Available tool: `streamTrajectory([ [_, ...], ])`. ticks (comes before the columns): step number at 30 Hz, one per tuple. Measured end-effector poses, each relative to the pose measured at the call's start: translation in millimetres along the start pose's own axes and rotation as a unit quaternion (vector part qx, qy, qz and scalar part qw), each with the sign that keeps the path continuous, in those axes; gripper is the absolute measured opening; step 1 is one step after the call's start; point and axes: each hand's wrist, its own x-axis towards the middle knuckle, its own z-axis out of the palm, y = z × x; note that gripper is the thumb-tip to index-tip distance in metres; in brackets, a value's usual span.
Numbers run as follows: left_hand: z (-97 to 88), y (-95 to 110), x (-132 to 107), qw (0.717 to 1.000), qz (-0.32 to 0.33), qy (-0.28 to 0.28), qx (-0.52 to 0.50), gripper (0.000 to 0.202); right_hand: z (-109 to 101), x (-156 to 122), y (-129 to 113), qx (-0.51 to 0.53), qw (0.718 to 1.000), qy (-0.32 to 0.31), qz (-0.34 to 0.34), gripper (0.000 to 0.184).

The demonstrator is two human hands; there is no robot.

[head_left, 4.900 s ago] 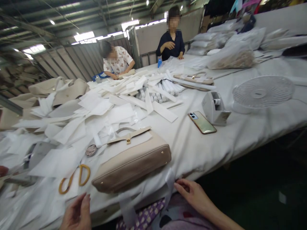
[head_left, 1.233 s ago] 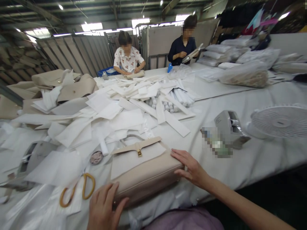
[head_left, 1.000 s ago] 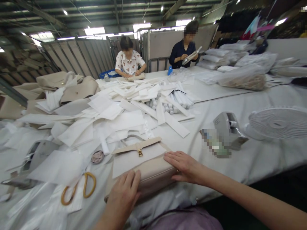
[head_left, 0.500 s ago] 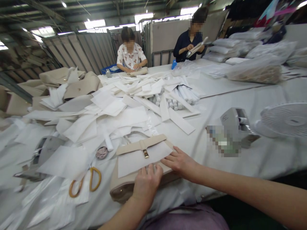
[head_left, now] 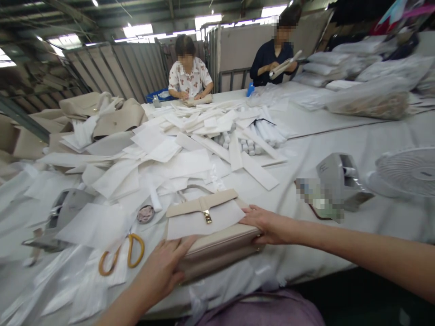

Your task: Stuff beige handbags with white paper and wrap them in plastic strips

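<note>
A beige handbag (head_left: 217,246) with a gold clasp lies flat near the table's front edge, a white paper sheet (head_left: 200,221) over its front. My left hand (head_left: 163,267) grips the bag's left end, fingers wrapped over its top edge. My right hand (head_left: 268,225) grips the bag's right end, thumb on top and fingers curled round the corner.
Orange-handled scissors (head_left: 120,259) lie left of the bag, by a small round disc (head_left: 146,213). White paper pieces (head_left: 176,149) heap behind. A tape dispenser (head_left: 338,181), a phone (head_left: 317,203) and a white fan (head_left: 404,172) sit right. Two people work at the far end.
Both hands slid from the bag's top to its two ends and closed on it. The bag now lies squarer to the table edge.
</note>
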Motion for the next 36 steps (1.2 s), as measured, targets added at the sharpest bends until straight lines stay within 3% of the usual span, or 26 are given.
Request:
streamTrajectory([
  [3,0.5,10.5,8.1,1.0,0.0,-0.027,0.003,0.087,3.5,8.6,-17.1,-0.067,0.997,0.003,0.023,0.069],
  [6,-3.0,26.5,22.4,0.999,-0.009,-0.052,0.014,0.085,9.0,21.6,-32.1,-0.113,0.993,-0.007,0.029,0.064],
  [12,7.1,41.3,35.1,0.993,-0.036,-0.008,0.113,0.081,21.5,32.5,-34.6,-0.188,0.982,0.006,0.034,0.048],
  [16,30.1,46.6,31.1,0.975,-0.015,0.078,0.207,0.069,46.7,24.5,-23.8,-0.262,0.959,0.111,-0.016,0.036],
  [20,51.9,51.3,27.2,0.93,0.022,0.207,0.302,0.052,70.5,18.7,-16.9,-0.331,0.916,0.216,-0.065,0.033],
  [23,50.0,43.9,22.6,0.926,0.041,0.219,0.306,0.056,73.4,18.3,-12.3,-0.339,0.911,0.218,-0.085,0.036],
  [27,29.4,15.0,6.0,0.962,0.06,0.14,0.229,0.075,63.3,20.4,-3.3,-0.293,0.932,0.185,-0.104,0.039],
  [29,26.5,-1.3,-3.7,0.971,0.064,0.125,0.192,0.085,58.6,21.8,0.4,-0.268,0.943,0.165,-0.11,0.042],
  [32,42.4,-18.8,-12.9,0.966,0.065,0.166,0.185,0.091,57.6,22.9,0.9,-0.263,0.946,0.148,-0.119,0.042],
  [36,81.3,-25.8,-17.1,0.943,0.064,0.222,0.24,0.082,69.8,20.8,-7.7,-0.315,0.926,0.178,-0.111,0.035],
])
